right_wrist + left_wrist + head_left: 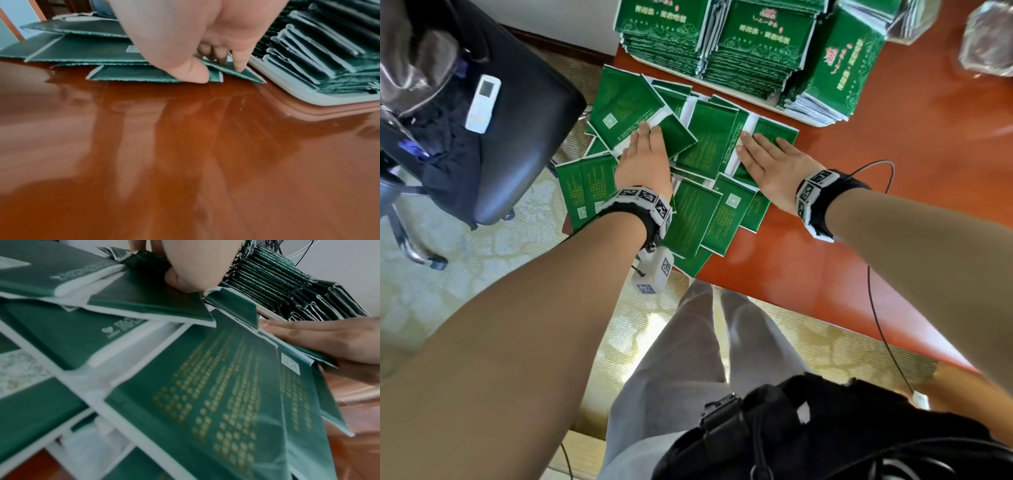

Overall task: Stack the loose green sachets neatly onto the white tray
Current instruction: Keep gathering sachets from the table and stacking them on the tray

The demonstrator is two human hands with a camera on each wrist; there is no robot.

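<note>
Glossy reddish-brown wood makes up the table [893, 192] under my hands, polished enough to mirror my arm in the right wrist view. Across its near-left corner lies a loose spread of flat, rectangular green foil sachets [702, 147] with white sealed edges, gold print and small white code squares, overlapping at all angles, a few hanging over the table's edge.

My left hand [643, 161] lies palm-down on the left part of the spread, fingers straight and together, their tips on a sachet's white strip. My right hand [767, 161] rests on the right part, fingers extended over the top sachet; from the right wrist view the fingertips [238, 66] press on the uppermost sachet while the thumb sits at the edge of a lower one against the table. The two hands are apart, with several sachets between them.

Just beyond the spread sits a shallow white plastic tray [743, 94] with a rounded rim. It holds tall, tidy stacks of the same green sachets [760, 37], printed face up, plus a further stack leaning at the right end.

Left of the table stands a black padded chair [510, 137] carrying a white remote control [482, 102].
</note>
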